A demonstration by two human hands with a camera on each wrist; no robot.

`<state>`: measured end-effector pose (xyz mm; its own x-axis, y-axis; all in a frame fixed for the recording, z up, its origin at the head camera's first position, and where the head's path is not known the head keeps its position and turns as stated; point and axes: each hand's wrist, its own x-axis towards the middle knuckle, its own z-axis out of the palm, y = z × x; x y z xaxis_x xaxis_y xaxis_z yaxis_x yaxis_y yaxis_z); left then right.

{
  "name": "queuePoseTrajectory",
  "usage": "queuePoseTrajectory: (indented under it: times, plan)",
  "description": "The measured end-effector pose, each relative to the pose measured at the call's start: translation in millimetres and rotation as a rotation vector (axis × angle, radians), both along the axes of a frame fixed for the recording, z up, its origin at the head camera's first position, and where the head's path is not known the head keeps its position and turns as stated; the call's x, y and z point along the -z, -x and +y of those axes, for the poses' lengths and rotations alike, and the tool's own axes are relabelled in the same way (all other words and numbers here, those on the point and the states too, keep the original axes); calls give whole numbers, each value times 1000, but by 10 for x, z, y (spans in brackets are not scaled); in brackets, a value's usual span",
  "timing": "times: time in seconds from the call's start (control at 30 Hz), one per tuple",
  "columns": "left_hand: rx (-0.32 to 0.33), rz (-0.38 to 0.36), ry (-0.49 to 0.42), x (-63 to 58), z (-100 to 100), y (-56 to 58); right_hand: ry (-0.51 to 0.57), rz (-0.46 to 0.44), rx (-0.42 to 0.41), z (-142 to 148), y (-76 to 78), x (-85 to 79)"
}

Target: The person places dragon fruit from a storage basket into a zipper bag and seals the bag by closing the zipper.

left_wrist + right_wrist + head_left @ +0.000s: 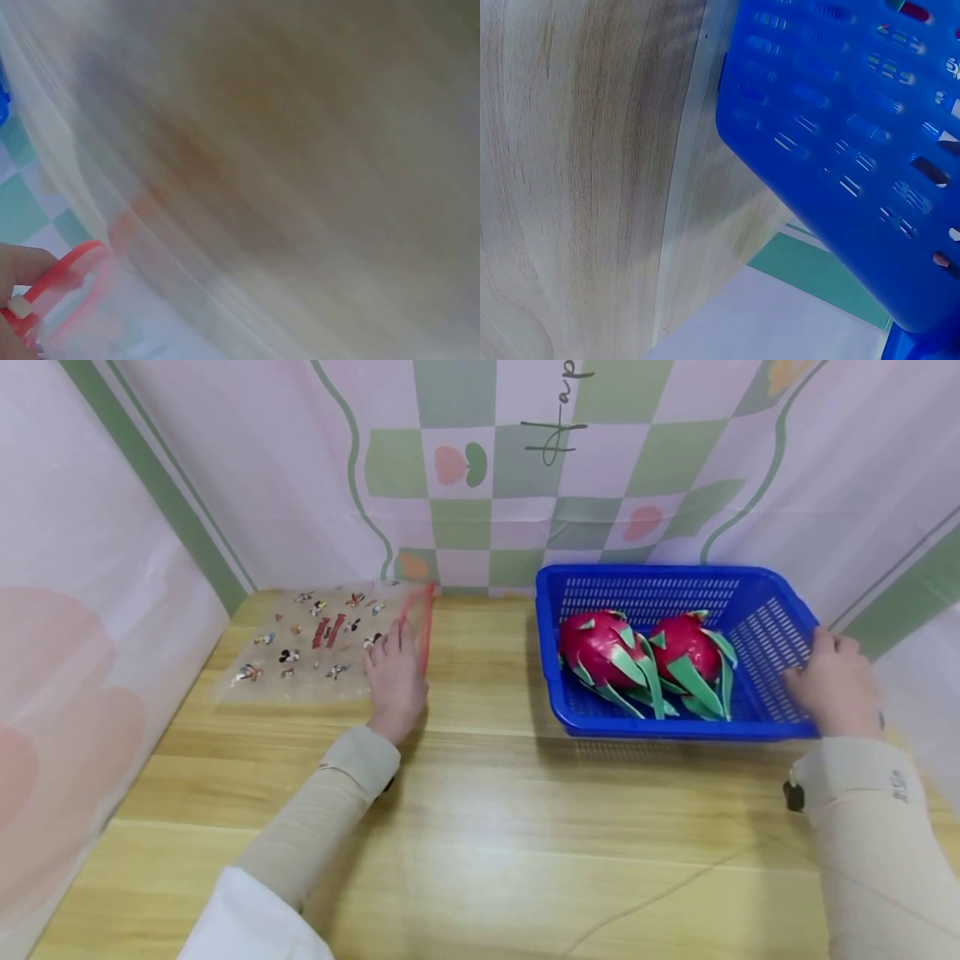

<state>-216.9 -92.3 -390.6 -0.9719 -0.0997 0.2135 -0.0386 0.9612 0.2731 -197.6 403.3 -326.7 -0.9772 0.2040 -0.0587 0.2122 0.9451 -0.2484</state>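
Observation:
A clear plastic zip bag (307, 643) printed with small cartoon figures lies flat at the left, its red zip edge facing right. My left hand (396, 681) is at that edge. In the left wrist view, its fingers (30, 264) pinch the red zip (71, 262) beside a small white slider (19, 306). With my right hand (840, 685) I grip the right rim of a blue plastic basket (675, 728), thumb on the inner side. Inside sit two dragon fruits, a left one (596, 647) and a right one (684, 647), red with green scales.
Both things are on a light wooden table (480, 827). Right behind it hangs a checked, printed curtain (525, 518), and another curtain (90, 635) borders the left side. A thin cord (660, 897) runs across the front right of the tabletop.

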Motion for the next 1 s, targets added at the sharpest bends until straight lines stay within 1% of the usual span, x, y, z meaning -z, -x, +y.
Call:
queuePoseTrajectory:
  times: [0.13, 0.3, 0.43, 0.57, 0.7, 0.87, 1.0]
  plan:
    - [6, 42, -40, -12, 3, -9, 7, 5, -3, 44, 9, 25]
    - [9, 83, -60, -18, 6, -32, 7, 5, -2, 71, 13, 36]
    - [18, 99, -60, -20, 11, -52, -3, 15, -16, 62, 4, 27]
    - [36, 100, -58, -26, 16, -78, -22, 29, -33, 43, -4, 28]
    - [50, 118, -64, -31, 16, -104, -27, 27, -27, 25, -3, 32]
    - [40, 148, -72, -53, 22, -103, -17, 28, -20, 18, 11, 22]
    - [40, 153, -92, -80, 31, -103, -9, 23, -17, 12, 14, 17]
